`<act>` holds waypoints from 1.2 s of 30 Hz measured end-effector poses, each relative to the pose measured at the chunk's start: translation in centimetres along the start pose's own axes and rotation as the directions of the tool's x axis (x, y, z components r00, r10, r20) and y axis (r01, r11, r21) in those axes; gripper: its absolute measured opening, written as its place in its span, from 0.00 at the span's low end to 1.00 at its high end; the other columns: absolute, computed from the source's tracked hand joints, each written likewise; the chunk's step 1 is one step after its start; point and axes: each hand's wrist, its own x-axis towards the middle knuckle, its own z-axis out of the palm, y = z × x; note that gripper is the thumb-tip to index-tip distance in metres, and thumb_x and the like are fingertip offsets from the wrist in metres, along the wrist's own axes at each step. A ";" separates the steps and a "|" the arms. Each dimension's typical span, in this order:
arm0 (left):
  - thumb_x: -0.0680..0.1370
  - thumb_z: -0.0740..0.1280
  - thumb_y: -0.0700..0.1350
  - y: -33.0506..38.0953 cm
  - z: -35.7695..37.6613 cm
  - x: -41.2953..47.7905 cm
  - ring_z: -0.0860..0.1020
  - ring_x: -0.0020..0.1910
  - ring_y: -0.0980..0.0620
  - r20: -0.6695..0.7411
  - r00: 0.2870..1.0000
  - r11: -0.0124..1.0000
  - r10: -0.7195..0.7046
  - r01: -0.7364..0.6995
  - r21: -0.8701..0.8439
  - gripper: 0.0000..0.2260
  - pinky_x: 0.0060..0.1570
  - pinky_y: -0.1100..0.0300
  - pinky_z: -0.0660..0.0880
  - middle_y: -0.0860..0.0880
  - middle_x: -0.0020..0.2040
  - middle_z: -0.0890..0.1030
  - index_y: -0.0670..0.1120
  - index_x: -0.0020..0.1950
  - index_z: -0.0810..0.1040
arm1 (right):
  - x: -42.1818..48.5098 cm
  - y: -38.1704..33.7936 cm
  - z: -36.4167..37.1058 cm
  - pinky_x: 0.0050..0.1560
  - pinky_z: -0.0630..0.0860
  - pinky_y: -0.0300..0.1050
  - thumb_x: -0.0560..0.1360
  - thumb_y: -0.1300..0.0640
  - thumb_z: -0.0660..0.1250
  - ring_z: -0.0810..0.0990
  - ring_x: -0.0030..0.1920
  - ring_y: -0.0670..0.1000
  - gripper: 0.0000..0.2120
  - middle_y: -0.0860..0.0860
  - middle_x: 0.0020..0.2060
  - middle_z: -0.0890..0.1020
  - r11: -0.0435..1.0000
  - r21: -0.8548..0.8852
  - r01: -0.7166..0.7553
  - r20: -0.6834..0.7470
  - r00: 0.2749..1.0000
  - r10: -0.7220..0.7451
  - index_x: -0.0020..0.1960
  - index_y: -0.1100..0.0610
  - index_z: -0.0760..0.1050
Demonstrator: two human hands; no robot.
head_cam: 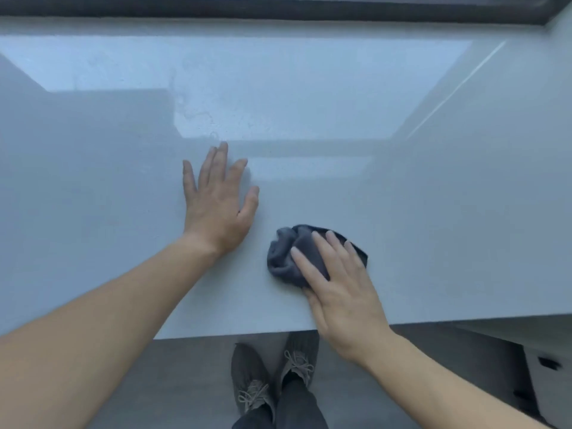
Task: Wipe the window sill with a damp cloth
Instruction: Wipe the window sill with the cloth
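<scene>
A wide, glossy pale grey window sill (433, 212) fills most of the view. A crumpled dark grey cloth (286, 258) lies on it near the front edge. My right hand (343, 289) presses flat on top of the cloth, fingers stretched over it and pointing up-left. My left hand (216, 202) rests flat on the bare sill to the left of the cloth, fingers spread and holding nothing. Faint smears and specks (201, 116) show on the sill beyond my left hand.
The dark window frame (278, 7) runs along the back of the sill. The sill's front edge (232, 334) crosses the lower part of the view, with my shoes (275, 376) on a dark floor below. A grey cabinet (544, 376) stands at the lower right.
</scene>
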 end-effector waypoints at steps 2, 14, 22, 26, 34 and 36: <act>0.79 0.51 0.57 0.6 0.1 -1.5 0.49 0.80 0.48 0.012 0.999 0.998 0.039 -0.039 -0.040 0.26 0.76 0.43 0.37 0.44 0.80 0.54 0.48 0.75 0.64 | -2.5 0.2 -0.3 0.78 0.51 0.58 0.77 0.54 0.62 0.51 0.80 0.57 0.33 0.54 0.80 0.57 0.985 0.001 0.173 0.106 0.979 -0.172 0.79 0.45 0.56; 0.81 0.56 0.53 3.2 1.3 -3.4 0.49 0.79 0.45 0.054 0.999 0.999 -0.004 0.006 -0.049 0.23 0.76 0.41 0.39 0.43 0.79 0.56 0.47 0.75 0.63 | -5.7 2.2 -1.3 0.79 0.50 0.56 0.79 0.52 0.59 0.51 0.80 0.55 0.30 0.51 0.80 0.56 0.992 -0.006 0.126 0.124 0.984 -0.125 0.79 0.43 0.55; 0.81 0.56 0.52 5.7 1.8 -1.7 0.49 0.79 0.46 0.043 0.999 0.999 0.024 -0.022 -0.046 0.22 0.76 0.44 0.38 0.43 0.79 0.55 0.47 0.75 0.63 | -2.9 5.8 -2.7 0.78 0.51 0.61 0.80 0.52 0.56 0.53 0.79 0.59 0.28 0.56 0.79 0.58 0.968 -0.008 -0.250 -0.039 0.968 0.250 0.79 0.49 0.58; 0.81 0.56 0.52 7.0 2.2 0.5 0.50 0.79 0.46 0.028 0.999 0.999 0.019 -0.017 -0.051 0.22 0.76 0.44 0.39 0.43 0.79 0.55 0.47 0.74 0.63 | -3.7 7.7 -3.5 0.77 0.55 0.60 0.81 0.48 0.54 0.55 0.79 0.57 0.26 0.53 0.79 0.59 0.999 -0.024 -0.045 0.077 0.996 0.047 0.79 0.46 0.58; 0.81 0.54 0.53 8.1 3.4 5.7 0.45 0.80 0.47 0.042 0.999 0.999 -0.034 0.035 -0.021 0.22 0.76 0.45 0.38 0.45 0.81 0.51 0.49 0.75 0.62 | 3.6 11.3 -4.8 0.79 0.50 0.56 0.79 0.52 0.57 0.57 0.78 0.60 0.26 0.56 0.77 0.62 0.984 -0.007 -0.180 -0.032 0.983 0.180 0.78 0.49 0.63; 0.80 0.53 0.54 8.2 4.0 6.0 0.44 0.80 0.48 0.042 0.998 0.999 -0.051 0.050 0.021 0.23 0.76 0.45 0.38 0.46 0.81 0.51 0.51 0.75 0.61 | 7.0 12.9 -5.4 0.78 0.52 0.59 0.80 0.53 0.58 0.57 0.78 0.61 0.26 0.57 0.78 0.62 0.970 0.001 -0.241 -0.066 0.968 0.241 0.78 0.50 0.62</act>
